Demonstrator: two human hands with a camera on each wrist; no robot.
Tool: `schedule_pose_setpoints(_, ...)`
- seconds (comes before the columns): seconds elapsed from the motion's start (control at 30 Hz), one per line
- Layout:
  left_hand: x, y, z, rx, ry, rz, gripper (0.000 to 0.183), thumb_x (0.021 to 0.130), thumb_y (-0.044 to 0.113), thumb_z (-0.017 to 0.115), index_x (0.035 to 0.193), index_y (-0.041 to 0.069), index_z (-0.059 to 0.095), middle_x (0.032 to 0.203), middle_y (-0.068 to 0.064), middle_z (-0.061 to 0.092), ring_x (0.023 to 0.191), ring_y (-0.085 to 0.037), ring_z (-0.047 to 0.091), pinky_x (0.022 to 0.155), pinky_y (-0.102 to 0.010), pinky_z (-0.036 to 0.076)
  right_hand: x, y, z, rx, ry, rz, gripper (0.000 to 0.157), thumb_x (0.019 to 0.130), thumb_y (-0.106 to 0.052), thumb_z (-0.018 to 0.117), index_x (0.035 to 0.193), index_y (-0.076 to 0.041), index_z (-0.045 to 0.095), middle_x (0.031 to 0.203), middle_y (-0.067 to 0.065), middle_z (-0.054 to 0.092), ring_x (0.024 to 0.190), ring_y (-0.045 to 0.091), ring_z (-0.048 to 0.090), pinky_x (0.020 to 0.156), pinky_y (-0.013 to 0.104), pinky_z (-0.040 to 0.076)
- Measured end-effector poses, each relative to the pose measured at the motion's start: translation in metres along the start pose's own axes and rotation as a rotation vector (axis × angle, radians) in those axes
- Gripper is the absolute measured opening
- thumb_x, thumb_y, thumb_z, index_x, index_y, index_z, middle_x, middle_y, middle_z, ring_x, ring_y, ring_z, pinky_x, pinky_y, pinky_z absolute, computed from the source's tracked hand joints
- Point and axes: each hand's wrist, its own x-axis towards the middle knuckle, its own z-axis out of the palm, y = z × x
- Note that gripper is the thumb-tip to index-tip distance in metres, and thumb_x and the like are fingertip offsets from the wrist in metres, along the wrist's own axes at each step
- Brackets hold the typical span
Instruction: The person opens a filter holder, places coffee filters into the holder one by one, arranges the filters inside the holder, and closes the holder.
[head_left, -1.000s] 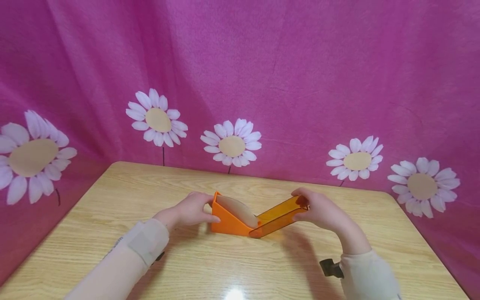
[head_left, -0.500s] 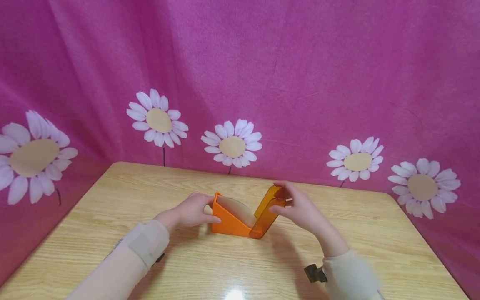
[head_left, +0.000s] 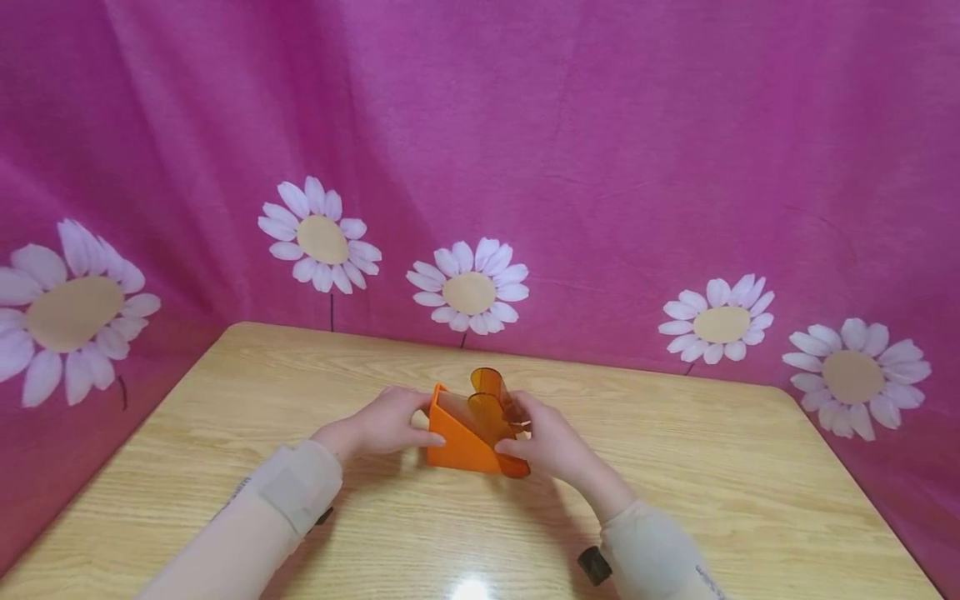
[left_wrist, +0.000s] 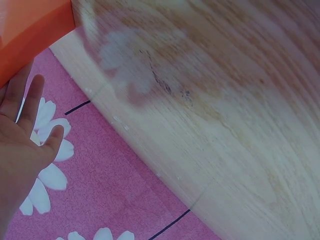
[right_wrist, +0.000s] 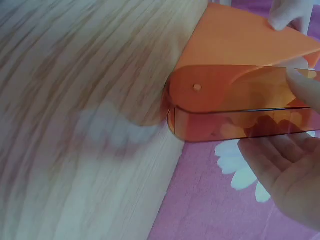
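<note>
A wedge-shaped orange plastic box (head_left: 459, 442) stands mid-table, with a see-through amber lid (head_left: 489, 417) hinged at its low right end. A pale, round-edged sheet (head_left: 454, 405) shows inside. My left hand (head_left: 386, 422) holds the tall left end, thumb on the near side, the other fingers behind. My right hand (head_left: 553, 440) grips the lid, which stands tilted up and partly over the box. The right wrist view shows the lid's round pivot (right_wrist: 197, 87) close up, with my thumb along one side of the lid and fingers beneath its outer face.
The light wooden table (head_left: 337, 542) extends around the box on all sides. Behind it hangs a magenta cloth (head_left: 585, 167) printed with several white daisies. A small black piece (head_left: 595, 566) sits at my right wrist.
My right hand has moved left, swinging the lid up from a low slant on the right to over the box. My left hand stays on the box, which keeps its place.
</note>
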Motion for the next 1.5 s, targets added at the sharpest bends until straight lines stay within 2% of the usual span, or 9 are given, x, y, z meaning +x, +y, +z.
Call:
schedule_pose_setpoints(0.37, 0.001, 0.002, 0.0, 0.008, 0.007, 0.015, 0.038, 0.081, 0.038, 0.071, 0.113, 0.021, 0.064, 0.104, 0.006, 0.069, 0.105, -0.018, 0.057, 0.103, -0.047, 0.032, 0.002, -0.006, 0.005, -0.071, 0.001, -0.012, 0.048, 0.076, -0.007, 0.074, 0.12, -0.004, 0.055, 0.109, 0.009, 0.064, 0.102, 0.025, 0.06, 0.09, 0.042, 0.049)
schedule_pose_setpoints(0.73, 0.001, 0.001, 0.0, 0.0, 0.003, 0.011, 0.039, 0.081, 0.037, 0.071, 0.115, 0.021, 0.063, 0.106, 0.006, 0.069, 0.106, -0.018, 0.057, 0.103, -0.047, 0.033, 0.004, -0.009, 0.01, -0.121, 0.011, -0.027, 0.048, 0.075, -0.007, 0.075, 0.118, -0.003, 0.056, 0.108, 0.01, 0.066, 0.1, 0.024, 0.062, 0.089, 0.041, 0.049)
schedule_pose_setpoints(1.0, 0.001, 0.0, 0.0, -0.016, 0.003, 0.031, 0.039, 0.081, 0.038, 0.07, 0.116, 0.021, 0.063, 0.111, 0.004, 0.068, 0.108, -0.018, 0.059, 0.104, -0.049, 0.033, 0.007, -0.009, 0.016, -0.22, 0.012, -0.025, 0.046, 0.077, -0.014, 0.075, 0.118, -0.006, 0.057, 0.104, 0.006, 0.066, 0.087, 0.016, 0.06, 0.08, 0.036, 0.049)
schedule_pose_setpoints(1.3, -0.001, 0.001, 0.0, -0.012, 0.008, 0.026, 0.038, 0.082, 0.037, 0.07, 0.115, 0.021, 0.064, 0.108, 0.004, 0.069, 0.106, -0.018, 0.059, 0.102, -0.048, 0.034, 0.007, -0.009, 0.018, -0.225, 0.002, -0.009, 0.046, 0.078, -0.016, 0.074, 0.12, -0.007, 0.057, 0.106, 0.005, 0.065, 0.088, 0.017, 0.059, 0.082, 0.039, 0.049)
schedule_pose_setpoints(1.5, 0.005, 0.002, 0.003, -0.002, 0.019, 0.007, 0.038, 0.082, 0.036, 0.07, 0.116, 0.021, 0.063, 0.109, 0.004, 0.068, 0.107, -0.018, 0.059, 0.102, -0.045, 0.033, 0.01, -0.004, 0.016, -0.227, 0.02, 0.006, 0.046, 0.077, -0.013, 0.075, 0.12, -0.006, 0.058, 0.107, 0.006, 0.065, 0.09, 0.018, 0.059, 0.084, 0.039, 0.048)
